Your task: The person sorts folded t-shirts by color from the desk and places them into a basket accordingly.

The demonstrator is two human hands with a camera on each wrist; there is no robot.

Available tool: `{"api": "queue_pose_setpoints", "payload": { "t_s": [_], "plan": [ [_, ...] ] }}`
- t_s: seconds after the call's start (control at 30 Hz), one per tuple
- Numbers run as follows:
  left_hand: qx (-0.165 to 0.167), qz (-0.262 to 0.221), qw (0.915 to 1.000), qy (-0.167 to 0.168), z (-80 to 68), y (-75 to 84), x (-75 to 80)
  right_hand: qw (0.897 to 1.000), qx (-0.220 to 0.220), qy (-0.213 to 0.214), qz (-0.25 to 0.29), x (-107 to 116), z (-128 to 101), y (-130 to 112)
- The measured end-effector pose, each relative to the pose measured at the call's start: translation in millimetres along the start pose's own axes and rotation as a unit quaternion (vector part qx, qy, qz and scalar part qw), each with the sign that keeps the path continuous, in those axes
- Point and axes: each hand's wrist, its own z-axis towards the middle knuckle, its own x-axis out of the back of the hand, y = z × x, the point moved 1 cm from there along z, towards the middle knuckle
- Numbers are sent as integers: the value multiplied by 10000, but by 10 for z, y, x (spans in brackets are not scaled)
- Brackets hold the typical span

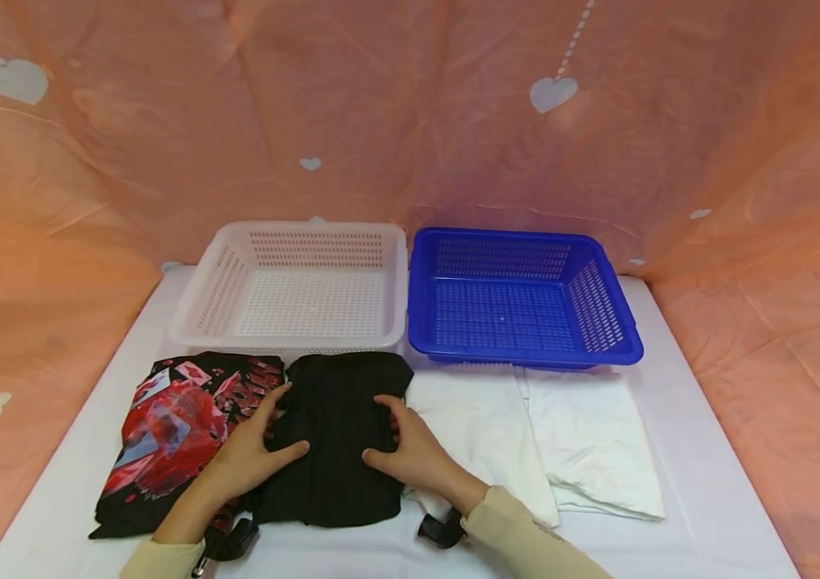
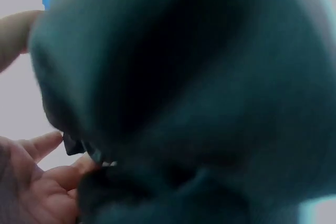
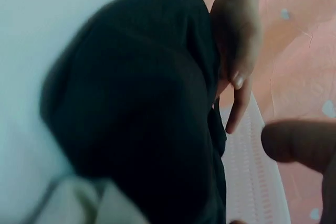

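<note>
A folded black garment (image 1: 341,434) lies between my two hands at the front of the table. My left hand (image 1: 254,450) is at its left edge, thumb and index finger spread over the cloth. From the other side my right hand (image 1: 413,450) touches its right edge, also with thumb and index finger apart. Some fingers of both hands are hidden beside the cloth. In the left wrist view the dark cloth (image 2: 184,87) fills most of the picture, with the right palm (image 2: 44,192) low at the left. The right wrist view shows the left fingers (image 3: 241,103) straight along the cloth.
Left of it lies a black garment with a red print (image 1: 178,434). To the right are two folded white garments, one inner (image 1: 478,426) and one outer (image 1: 591,434). Behind stand a white basket (image 1: 287,342) and a blue basket (image 1: 526,354), before an orange curtain (image 1: 410,121).
</note>
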Motion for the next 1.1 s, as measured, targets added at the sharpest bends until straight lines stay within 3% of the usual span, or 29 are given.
{"api": "queue_pose_setpoints", "payload": {
  "t_s": [0.2, 0.4, 0.63, 0.83, 1.0, 1.1],
  "plan": [
    [108, -93, 9999, -95, 13, 26, -57, 9959, -305, 481, 705, -85, 31, -5],
    [125, -576, 9977, -346, 40, 76, -106, 9881, -526, 262, 1420, -124, 56, -18],
    [255, -1153, 9906, -687, 37, 93, -175, 9939, -389, -5, 1032, -190, 71, -29],
    [150, -1273, 9897, -631, 35, 92, -208, 9965, -167, -286, 766, -172, 104, -25],
    [-75, -1575, 9862, -508, 23, 60, -212, 9910, -208, -618, 1166, -125, 149, -3],
    [-166, -1758, 9823, -626, 21, 38, -215, 9850, -352, -718, 1529, -121, 174, 11]
  ]
}}
